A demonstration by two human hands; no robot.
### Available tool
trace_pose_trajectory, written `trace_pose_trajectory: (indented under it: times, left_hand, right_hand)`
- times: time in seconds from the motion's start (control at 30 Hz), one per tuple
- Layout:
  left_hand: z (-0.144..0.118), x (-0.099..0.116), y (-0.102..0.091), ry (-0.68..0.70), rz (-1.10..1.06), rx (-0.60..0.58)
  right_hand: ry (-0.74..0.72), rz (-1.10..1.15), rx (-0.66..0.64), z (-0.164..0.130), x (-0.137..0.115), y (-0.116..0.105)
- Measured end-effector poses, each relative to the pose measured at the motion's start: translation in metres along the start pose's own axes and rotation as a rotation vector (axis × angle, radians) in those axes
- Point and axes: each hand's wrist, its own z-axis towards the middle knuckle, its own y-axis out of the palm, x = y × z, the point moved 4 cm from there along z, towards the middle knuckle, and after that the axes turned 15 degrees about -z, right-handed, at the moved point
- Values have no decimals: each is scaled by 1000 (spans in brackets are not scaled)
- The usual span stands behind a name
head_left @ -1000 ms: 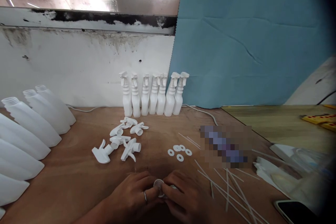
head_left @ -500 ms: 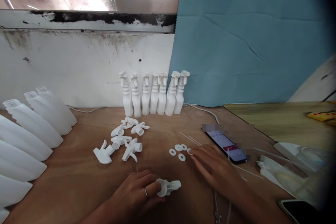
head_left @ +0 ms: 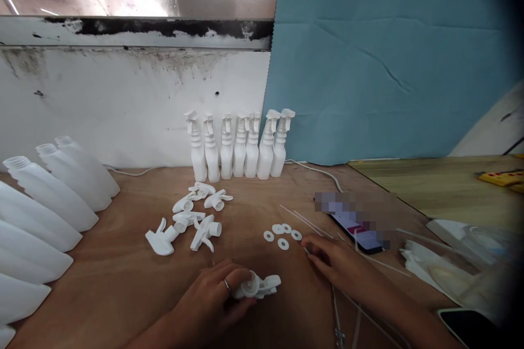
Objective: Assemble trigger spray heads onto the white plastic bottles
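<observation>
My left hand (head_left: 215, 297) is closed around a white trigger spray head (head_left: 268, 286), its round collar facing up and its trigger end pointing right. My right hand (head_left: 331, 256) rests low over the table, right of several flat white washers (head_left: 283, 244). Its thumb and forefinger are pinched together, and a small pale bit shows between the tips, too small to make out. Thin clear tubes (head_left: 305, 221) lie beyond and under that hand. Left of the washers sits a loose group of white trigger spray heads (head_left: 207, 233).
Several white spray bottles with heads (head_left: 266, 158) stand in a row by the wall. Open-necked white bottles (head_left: 53, 191) lean at the left edge. A phone (head_left: 360, 232) lies beyond my right hand, another phone (head_left: 470, 327) near the lower right, beside clear plastic bags (head_left: 434, 270).
My right hand has drawn back slightly to the right, off the rightmost washer, and its fingers have pinched together. The spray head in my left hand has tilted so its collar opening faces up more.
</observation>
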Motion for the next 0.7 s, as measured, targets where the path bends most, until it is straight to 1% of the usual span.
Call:
trace_pose_trajectory:
  times: [0.07,0.17,0.23,0.37,0.43,0.5,0.6,0.63,0.7]
  left_hand:
    - [2,3,0,25,-12,2]
    - [4,6,-1,63,-16,22]
    - [4,7,-1,68,-16,22]
    - [3,3,-1,-6,-14,11]
    - [2,1,0,-29,-17,4]
    - [1,1,0,-17,-23,-6]
    - [2,2,0,11,-30,-4]
    - [3,3,0,17,-32,0]
    - [3,4,-1,25,-30,6]
  right_hand:
    - [2,9,41,1,0,-2]
    - [18,96,168,2,0,-11]
    - [67,213,244,2,2,-17]
    - [237,493,336,1,8,-26]
    - [323,625,420,-2,10,-34]
    - [363,798,498,-5,6,-44]
    - [325,1069,570,-8,-10,-65]
    - [298,1118,603,-9,-18,-74]
    - [197,1165,671,-10,-35,-89]
